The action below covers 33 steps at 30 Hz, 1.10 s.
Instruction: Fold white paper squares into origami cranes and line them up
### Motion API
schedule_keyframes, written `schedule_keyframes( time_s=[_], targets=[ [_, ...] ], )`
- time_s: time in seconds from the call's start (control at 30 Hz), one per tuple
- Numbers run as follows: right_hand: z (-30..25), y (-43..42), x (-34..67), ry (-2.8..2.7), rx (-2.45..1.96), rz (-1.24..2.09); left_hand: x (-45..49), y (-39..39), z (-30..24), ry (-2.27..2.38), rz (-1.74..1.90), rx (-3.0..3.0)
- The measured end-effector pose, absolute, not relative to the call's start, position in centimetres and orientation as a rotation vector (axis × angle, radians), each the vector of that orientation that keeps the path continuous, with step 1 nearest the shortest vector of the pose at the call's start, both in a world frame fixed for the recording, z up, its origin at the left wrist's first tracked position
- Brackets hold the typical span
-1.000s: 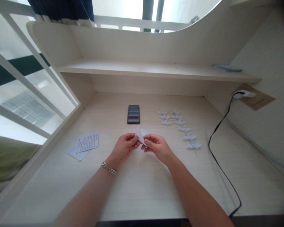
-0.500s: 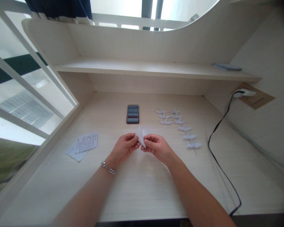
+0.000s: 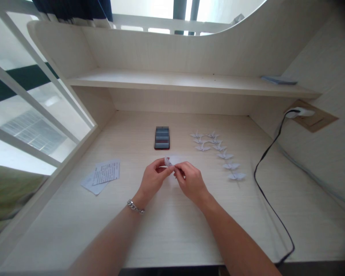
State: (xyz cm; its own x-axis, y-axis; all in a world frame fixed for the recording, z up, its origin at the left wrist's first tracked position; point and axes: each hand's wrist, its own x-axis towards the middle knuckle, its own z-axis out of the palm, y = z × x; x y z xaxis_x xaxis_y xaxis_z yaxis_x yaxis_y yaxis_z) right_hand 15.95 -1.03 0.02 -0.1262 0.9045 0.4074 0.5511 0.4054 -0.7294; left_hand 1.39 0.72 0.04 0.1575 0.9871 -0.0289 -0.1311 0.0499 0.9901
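Silver chain-link bracelet [image 3: 135, 207], left wrist [image 3: 139, 199], bare forearms [image 3: 230, 226]

Our left forearm [image 3: 107, 237] and right forearm [image 3: 232, 230] converge forward; our left hand [image 3: 153, 180] and right hand [image 3: 192, 182] pinch close together, fingers [image 3: 184, 167] bent.

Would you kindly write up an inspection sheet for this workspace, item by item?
Surface: pale wood-grain desk.
Job's things: small folded white paper piece, held; folded white paper birds grouped to the right.
Clutter: dark rectangular phone-like device beyond the paper piece; overlapping white paper sheets, the upper one printed, at left.
Hands: left hand and right hand both pinch the paper piece.
Cables: thin black cable from the brown rectangular wall socket to the desk's front edge.
Surroundings: pale wooden shelf bearing a flat bluish item.
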Motion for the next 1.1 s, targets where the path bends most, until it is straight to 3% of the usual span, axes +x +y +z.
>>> schedule_keyframes(
  time_s=[0.3,0.67,1.1],
  targets=[
    [0.0,-0.9,16.1,-1.779,-1.313,0.394,1.9,0.2,-0.5,1.075,1.134,1.273],
    [-0.3,-0.9,15.8,-1.71,-1.334,0.566,2.1,-0.5,0.4,1.013,1.09,1.348],
    [0.6,-1.3,16.1,-1.869,-1.076,0.3,1.5,0.1,0.5,0.783,1.119,0.76]
  ],
)
